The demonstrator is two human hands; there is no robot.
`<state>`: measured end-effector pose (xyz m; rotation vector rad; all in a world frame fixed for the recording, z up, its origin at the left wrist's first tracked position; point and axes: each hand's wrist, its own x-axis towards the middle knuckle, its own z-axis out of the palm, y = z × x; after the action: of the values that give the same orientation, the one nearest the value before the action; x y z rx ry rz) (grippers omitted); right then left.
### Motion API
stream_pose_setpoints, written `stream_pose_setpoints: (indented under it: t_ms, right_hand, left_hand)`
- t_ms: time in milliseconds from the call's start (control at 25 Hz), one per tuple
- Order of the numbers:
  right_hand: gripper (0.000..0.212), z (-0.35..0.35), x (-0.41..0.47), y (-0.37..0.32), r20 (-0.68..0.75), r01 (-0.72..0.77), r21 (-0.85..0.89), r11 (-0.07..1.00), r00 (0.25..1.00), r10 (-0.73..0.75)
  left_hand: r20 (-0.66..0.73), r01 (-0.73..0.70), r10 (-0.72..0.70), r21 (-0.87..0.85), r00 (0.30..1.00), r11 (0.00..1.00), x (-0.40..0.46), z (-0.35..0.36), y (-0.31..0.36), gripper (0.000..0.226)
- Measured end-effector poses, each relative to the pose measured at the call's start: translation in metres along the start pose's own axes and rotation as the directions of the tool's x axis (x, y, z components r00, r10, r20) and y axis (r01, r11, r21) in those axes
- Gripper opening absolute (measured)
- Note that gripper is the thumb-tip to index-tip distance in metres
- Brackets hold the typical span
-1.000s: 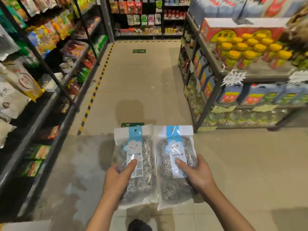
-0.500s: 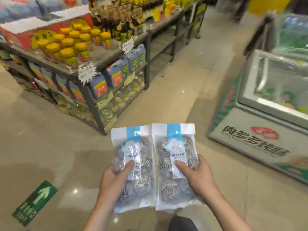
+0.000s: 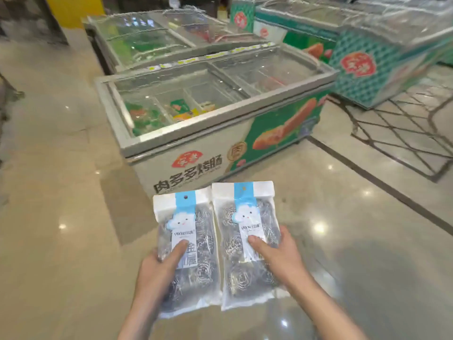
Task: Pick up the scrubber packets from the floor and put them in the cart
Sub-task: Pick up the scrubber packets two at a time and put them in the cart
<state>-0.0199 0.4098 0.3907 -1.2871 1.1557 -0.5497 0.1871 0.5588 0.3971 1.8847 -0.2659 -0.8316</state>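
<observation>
- This is a shop with a shiny tan tile floor, and small lights gleam on it.
- A big chest freezer stands just ahead. It has sliding glass lids, and food packs show through the glass.
- Its white front has big dark writing — 肉多多烤肠 — with a red fan-shaped badge above the words. Its green side shows a picture of a sausage.
- More freezers stand behind it. One teal freezer at the far right has the same kind of red badge.
- A wire grid of dark bars shows at the right, near the teal freezer. It is too blurry to tell what it is.
- The left hand grips the left scrubber packet. The thumb presses on the front label and the fingers curl behind.
- The right hand grips the right scrubber packet the same way, thumb on the label.
- Both packets are up in the air in front of the person, side by side, with their long edges touching or nearly so.
- Each packet is clear with silver wire balls inside — a blue strip, a white cloud face and 金属 on the left label. The small print is too blurry to read.
- There is wide open floor to the left of the freezer and to the right, up to a dark line in the tiles.
</observation>
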Motion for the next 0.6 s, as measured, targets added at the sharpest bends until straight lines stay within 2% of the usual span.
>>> stream_pose_setpoints:
  t_ms: [80, 160, 320, 440, 520, 600]
  right_hand:
    - [0.038, -0.051, 0.016, -0.002, -0.127, -0.009, 0.039, 0.999, 0.992, 0.014]
    - [0.036, -0.103, 0.033, 0.011, -0.278, -0.021, 0.085, 0.996, 0.96, 0.044]
    - [0.058, -0.177, 0.055, 0.025, -0.532, -0.032, 0.107, 0.994, 0.843, 0.084]
    - [0.039, -0.228, 0.08, 0.028, -0.642, -0.065, 0.158, 0.985, 0.751, 0.153]
    - [0.039, -0.26, 0.101, 0.027, -0.729, -0.067, 0.189, 0.98, 0.659, 0.185]
    - [0.043, -0.288, 0.119, 0.021, -0.791, -0.063, 0.229, 0.971, 0.569, 0.223]
  left_hand:
    - [0.132, -0.058, 0.056, 0.01, 0.99, 0.998, 0.019, 0.059, 0.031, 0.038]
    - [0.282, -0.131, 0.104, 0.078, 0.954, 0.988, 0.034, 0.126, 0.056, 0.024]
    - [0.508, -0.216, 0.118, 0.138, 0.853, 0.967, 0.072, 0.246, 0.094, 0.019]
    - [0.634, -0.271, 0.131, 0.128, 0.762, 0.954, 0.1, 0.33, 0.118, 0.024]
    - [0.728, -0.303, 0.115, 0.132, 0.676, 0.944, 0.116, 0.391, 0.136, 0.025]
    - [0.805, -0.318, 0.083, 0.135, 0.587, 0.938, 0.131, 0.453, 0.157, 0.038]
